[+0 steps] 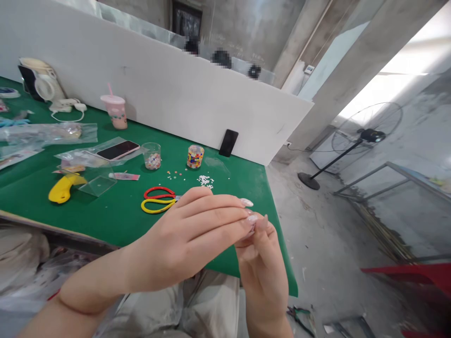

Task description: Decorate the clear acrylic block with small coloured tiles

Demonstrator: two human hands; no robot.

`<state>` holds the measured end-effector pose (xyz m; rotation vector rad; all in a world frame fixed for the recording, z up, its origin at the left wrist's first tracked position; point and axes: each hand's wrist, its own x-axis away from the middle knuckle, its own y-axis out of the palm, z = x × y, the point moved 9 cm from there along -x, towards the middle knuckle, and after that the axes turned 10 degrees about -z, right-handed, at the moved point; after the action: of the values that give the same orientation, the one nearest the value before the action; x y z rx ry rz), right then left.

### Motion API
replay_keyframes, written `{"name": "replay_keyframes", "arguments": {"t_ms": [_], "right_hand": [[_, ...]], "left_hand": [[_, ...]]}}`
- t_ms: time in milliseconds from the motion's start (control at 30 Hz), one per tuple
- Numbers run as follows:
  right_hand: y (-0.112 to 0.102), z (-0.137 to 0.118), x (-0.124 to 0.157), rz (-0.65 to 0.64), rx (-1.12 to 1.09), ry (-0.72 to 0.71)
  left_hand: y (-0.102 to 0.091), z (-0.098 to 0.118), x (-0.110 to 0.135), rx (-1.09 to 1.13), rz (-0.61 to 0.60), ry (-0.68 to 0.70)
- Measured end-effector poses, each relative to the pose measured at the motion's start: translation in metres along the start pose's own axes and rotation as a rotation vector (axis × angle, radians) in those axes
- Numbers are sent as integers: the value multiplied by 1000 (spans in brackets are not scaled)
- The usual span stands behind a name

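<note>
My left hand and my right hand meet in front of me over the near right corner of the green table. Their fingertips pinch together at one spot; whatever sits between them is too small and hidden to make out. Just behind my left hand lie scissors with red and yellow handles. A little heap of white beads and a few scattered coloured beads lie farther back.
On the table stand a clear cup of beads, a multicoloured beaded cylinder, a pink drink cup, a phone on plastic bags, a yellow cutter and a small fan. A white partition backs the table. A floor fan stands right.
</note>
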<state>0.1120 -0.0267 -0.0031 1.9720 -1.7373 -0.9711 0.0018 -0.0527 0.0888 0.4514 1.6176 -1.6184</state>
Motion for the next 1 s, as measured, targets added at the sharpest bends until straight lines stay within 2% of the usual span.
{"name": "replay_keyframes", "arguments": {"t_ms": [400,533,800,1000], "right_hand": [[1,2,3,6,-18,13],[-1,1,4,51,16,24],[-7,-3,7,160,119,2],[-5,-4,4,117,103,-7]], "left_hand": [[0,4,2,-50,-7,66],[-1,6,1,-66,7,110],[-5,7,2,-105,30,100],[-1,3,-2,-60,-25,47]]}}
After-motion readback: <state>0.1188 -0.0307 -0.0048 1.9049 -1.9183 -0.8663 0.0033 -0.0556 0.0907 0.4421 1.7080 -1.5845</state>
